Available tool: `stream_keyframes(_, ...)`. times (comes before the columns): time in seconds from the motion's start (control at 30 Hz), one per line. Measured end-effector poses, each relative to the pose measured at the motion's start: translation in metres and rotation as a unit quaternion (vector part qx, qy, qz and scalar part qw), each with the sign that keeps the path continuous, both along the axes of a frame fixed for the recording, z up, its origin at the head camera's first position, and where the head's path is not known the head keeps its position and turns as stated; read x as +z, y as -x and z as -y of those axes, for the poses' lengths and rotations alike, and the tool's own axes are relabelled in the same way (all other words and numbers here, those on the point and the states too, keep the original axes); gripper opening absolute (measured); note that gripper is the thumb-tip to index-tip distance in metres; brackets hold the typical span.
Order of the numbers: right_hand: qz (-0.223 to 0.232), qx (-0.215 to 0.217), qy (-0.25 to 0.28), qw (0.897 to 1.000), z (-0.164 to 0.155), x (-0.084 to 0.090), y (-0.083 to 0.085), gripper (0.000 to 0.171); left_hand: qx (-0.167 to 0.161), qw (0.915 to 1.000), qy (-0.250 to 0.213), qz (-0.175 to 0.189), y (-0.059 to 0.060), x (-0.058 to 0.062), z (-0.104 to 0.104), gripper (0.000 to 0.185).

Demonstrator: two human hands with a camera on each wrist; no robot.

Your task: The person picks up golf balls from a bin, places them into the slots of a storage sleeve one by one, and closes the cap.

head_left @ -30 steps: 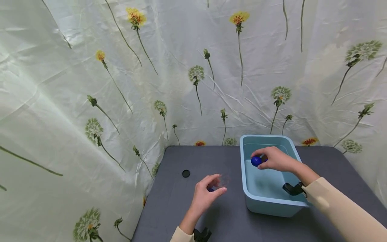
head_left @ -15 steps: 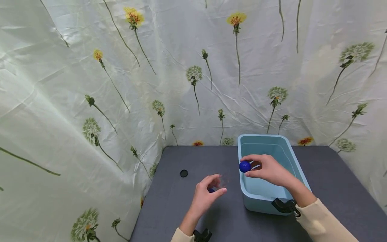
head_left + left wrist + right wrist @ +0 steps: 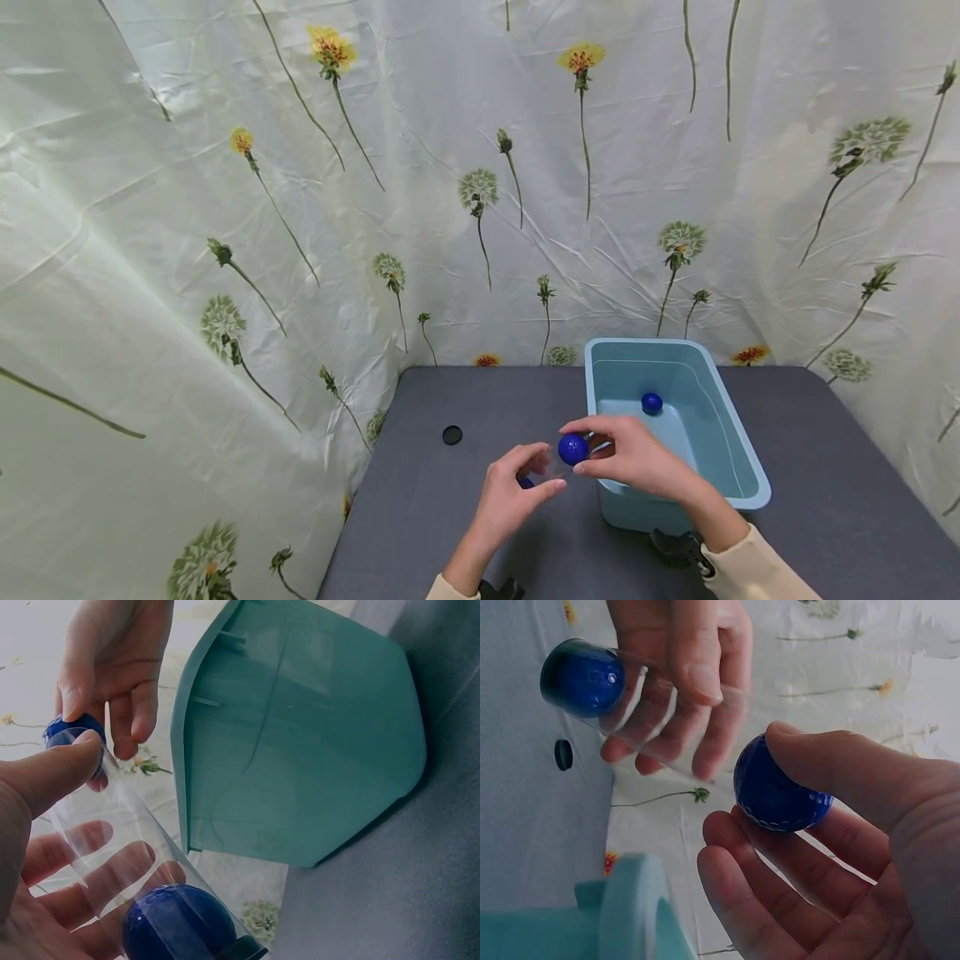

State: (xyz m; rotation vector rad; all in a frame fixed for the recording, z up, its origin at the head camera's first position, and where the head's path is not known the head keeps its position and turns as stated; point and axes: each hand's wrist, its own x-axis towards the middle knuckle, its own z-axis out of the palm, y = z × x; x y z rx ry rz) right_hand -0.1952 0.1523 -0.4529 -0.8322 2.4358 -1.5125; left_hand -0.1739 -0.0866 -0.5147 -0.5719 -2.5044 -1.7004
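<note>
My left hand (image 3: 507, 493) grips a clear plastic tube (image 3: 124, 825), held tilted above the table. A blue golf ball (image 3: 180, 922) sits at the tube's bottom end, by its dark base. With thumb and fingertips my right hand (image 3: 637, 457) pinches a second blue golf ball (image 3: 776, 784), right at the tube's open mouth. In the left wrist view this ball overlaps the rim, close to the left thumb. Another blue ball (image 3: 652, 403) lies inside the light blue bin (image 3: 675, 493), which stands to the right of the tube.
A small round black cap (image 3: 452, 435) lies on the dark grey table (image 3: 420, 500), left of the hands. Behind and to the left hangs a pale curtain (image 3: 315, 208) printed with flowers. The bin's near left wall is close beside the right forearm.
My right hand has carried its ball out from over the bin, leftward and nearer, to the tube's mouth. The ball left in the bin has come into view. My left hand stays nearly still.
</note>
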Motion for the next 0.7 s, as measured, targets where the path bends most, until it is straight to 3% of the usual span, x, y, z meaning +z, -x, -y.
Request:
stream_keyframes(0.2,-0.004,0.014,-0.004,1.0,0.002,-0.002,0.002,0.043,0.001,0.9999,0.014,-0.007,-0.001,-0.001,0.0,0.044)
stream_keyframes(0.37,-0.029,-0.014,-0.024,0.999,-0.016,0.009,0.017,0.041,0.006,0.9999,0.012,0.006,0.0,-0.002,0.001,0.045)
stream_keyframes(0.53,-0.036,-0.061,-0.085,0.994,-0.044,0.02,0.054,0.039,0.013,0.9996,0.01,0.023,0.002,-0.004,0.003,0.044)
stream_keyframes(0.7,-0.032,-0.085,-0.149,0.985,-0.069,0.015,0.098,0.041,0.018,0.9993,0.01,0.032,0.004,-0.007,0.002,0.044)
